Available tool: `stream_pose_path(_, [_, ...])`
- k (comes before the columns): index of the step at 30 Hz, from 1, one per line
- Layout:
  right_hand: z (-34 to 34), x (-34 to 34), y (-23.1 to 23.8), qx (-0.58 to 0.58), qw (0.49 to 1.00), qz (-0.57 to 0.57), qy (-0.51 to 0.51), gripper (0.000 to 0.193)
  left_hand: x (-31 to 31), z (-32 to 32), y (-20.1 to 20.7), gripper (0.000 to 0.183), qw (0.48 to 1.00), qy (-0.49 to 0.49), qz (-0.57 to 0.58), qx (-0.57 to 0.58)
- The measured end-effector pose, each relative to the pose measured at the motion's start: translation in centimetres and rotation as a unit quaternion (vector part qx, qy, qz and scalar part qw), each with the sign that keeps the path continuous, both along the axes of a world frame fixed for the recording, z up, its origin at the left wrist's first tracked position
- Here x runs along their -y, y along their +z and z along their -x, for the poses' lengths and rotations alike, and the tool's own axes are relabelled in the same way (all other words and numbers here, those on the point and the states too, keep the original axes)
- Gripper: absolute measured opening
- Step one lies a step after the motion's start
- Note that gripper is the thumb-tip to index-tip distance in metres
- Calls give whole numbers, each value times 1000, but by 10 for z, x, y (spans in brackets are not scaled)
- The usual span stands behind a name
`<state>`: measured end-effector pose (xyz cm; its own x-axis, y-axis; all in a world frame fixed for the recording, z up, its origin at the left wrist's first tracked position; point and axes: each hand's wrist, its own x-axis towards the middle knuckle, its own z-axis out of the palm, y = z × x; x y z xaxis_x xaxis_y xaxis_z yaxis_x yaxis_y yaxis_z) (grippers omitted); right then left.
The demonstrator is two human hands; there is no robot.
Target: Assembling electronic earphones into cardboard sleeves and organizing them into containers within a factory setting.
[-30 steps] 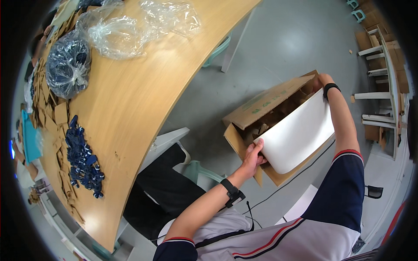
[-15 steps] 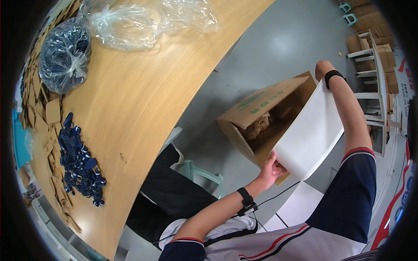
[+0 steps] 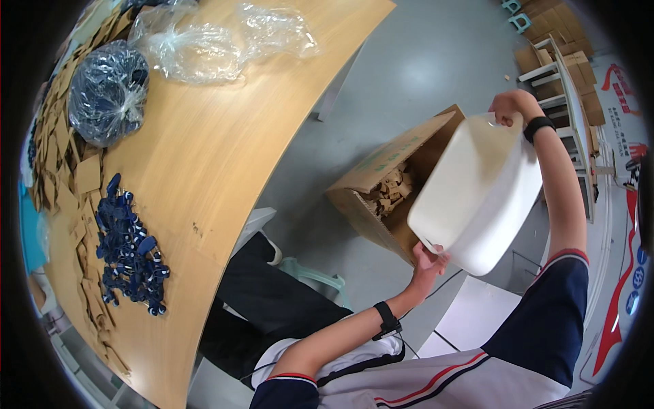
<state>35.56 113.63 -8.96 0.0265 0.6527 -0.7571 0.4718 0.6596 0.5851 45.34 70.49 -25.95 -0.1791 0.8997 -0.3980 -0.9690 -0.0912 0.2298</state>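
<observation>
White tub (image 3: 470,194) tilted right of centre, left grip (image 3: 429,258) and right grip (image 3: 512,108) pinching its rim! Green-printed carton (image 3: 402,150) mid-frame, wooden tabletop (image 3: 225,143) left, grey floor (image 3: 412,75) upper centre.

A wide fisheye view looks steeply down from the head, its rim dark and the right edge of the table (image 3: 204,146) bent into a bow. The table fills the left side; past that edge the view drops to the floor (image 3: 409,75). The left hand (image 3: 429,259), right hand (image 3: 514,107) and tub (image 3: 470,180) sit close, right of centre; the shelf (image 3: 571,95), small near the upper-right rim, stands farther off.
</observation>
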Motion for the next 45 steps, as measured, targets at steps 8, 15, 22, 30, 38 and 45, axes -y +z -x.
stream_pose_path(8, [-106,130,81,-729,674,102,-68,40,58,56,40,93,875,115,7,-470])
stream_pose_path(15, [-192,138,97,-851,456,-12,-258,54,130,154,139,86,672,208,-62,-708])
stream_pose_path(22, [29,158,150,-910,308,232,-149,42,309,234,252,53,555,372,62,-742])
stream_pose_path(30, [345,390,227,-801,357,480,-12,22,496,201,356,59,61,617,158,-768])
stream_pose_path(38, [488,676,183,-755,366,538,-76,12,621,144,346,49,-178,508,349,-767])
stream_pose_path(45, [547,782,112,-716,435,543,-47,10,668,158,344,36,-167,480,292,-810])
